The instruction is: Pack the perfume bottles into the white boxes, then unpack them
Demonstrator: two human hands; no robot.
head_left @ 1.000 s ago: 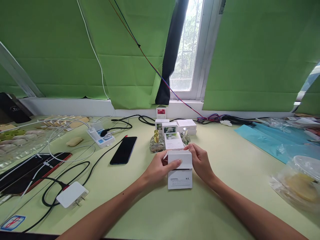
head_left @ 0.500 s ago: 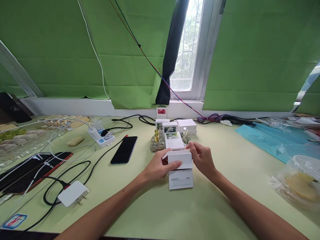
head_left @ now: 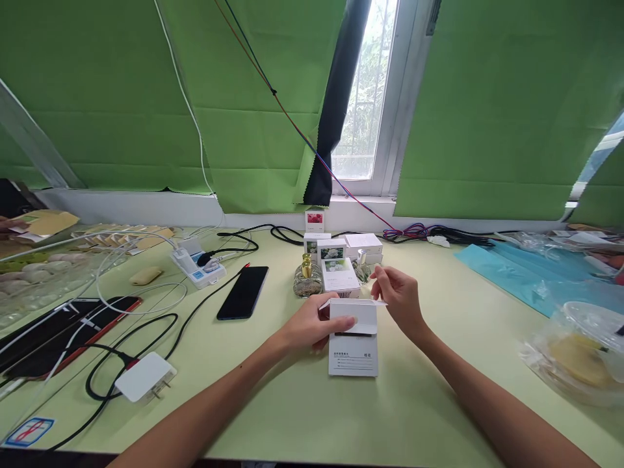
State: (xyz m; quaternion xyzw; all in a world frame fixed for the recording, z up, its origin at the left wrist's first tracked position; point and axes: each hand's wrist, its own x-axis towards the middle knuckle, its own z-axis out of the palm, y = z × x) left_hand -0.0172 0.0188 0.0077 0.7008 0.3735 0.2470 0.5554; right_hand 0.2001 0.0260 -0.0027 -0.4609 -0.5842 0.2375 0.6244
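Observation:
My left hand (head_left: 312,325) grips a small white cardboard box (head_left: 354,354) with printed lettering, its thumb lying across the box's lid flap. At the box's top right corner, my right hand (head_left: 397,296) pinches a small side flap. Just beyond stand two glass perfume bottles, one with a gold neck (head_left: 307,278) and one with a silver neck (head_left: 361,266). Between them a white box with a flower picture (head_left: 340,276) leans back. Behind these are several more white boxes (head_left: 363,244). The box's inside is hidden from me.
A dark phone (head_left: 242,292) lies to the left, near a power strip (head_left: 197,263), cables and a white charger (head_left: 146,377). Another person's hand (head_left: 7,227) is at the far left by a tan paper piece. On the right are blue sheeting (head_left: 507,276) and a plastic-wrapped container (head_left: 580,357).
The box has tilted so more of its printed face shows. My right hand has shifted slightly right and up, and the flap now sticks outward. Another person's hand has appeared at far left.

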